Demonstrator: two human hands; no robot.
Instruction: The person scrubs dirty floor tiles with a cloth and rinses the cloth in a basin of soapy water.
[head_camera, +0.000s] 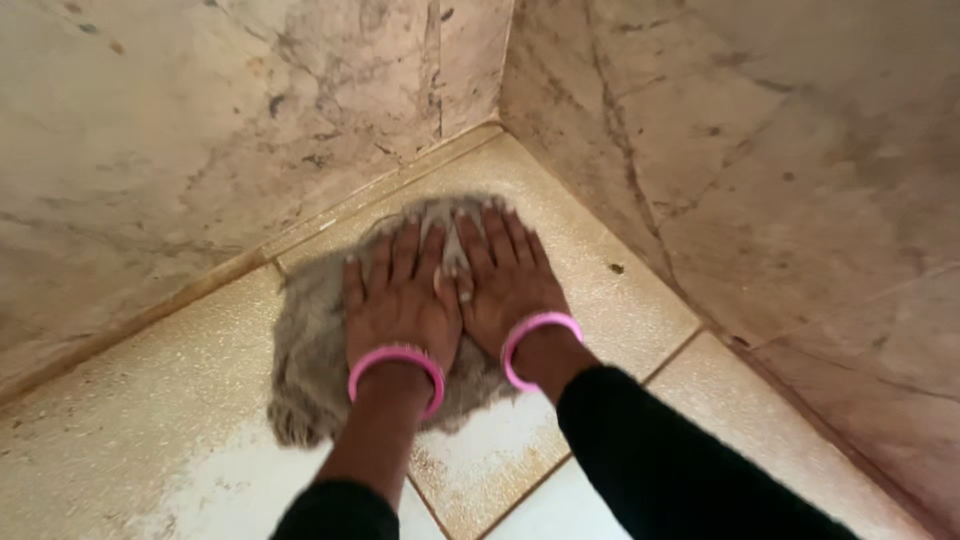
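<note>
Both hands lie flat, side by side, fingers spread: the left hand (400, 295) and right hand (505, 280) press a grey cloth (310, 340) onto the speckled floor tiles (130, 420), each grip open-palmed, pinching nothing. The cloth sits in the corner, marble walls (200, 110) close at 10 and 2 o'clock; open floor lies toward 7 o'clock.

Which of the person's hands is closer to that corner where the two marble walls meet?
The right hand. It lies flat on the grey cloth with its fingertips near the cloth's far edge, just short of the corner. The left hand presses the cloth beside it, slightly farther back.
</note>
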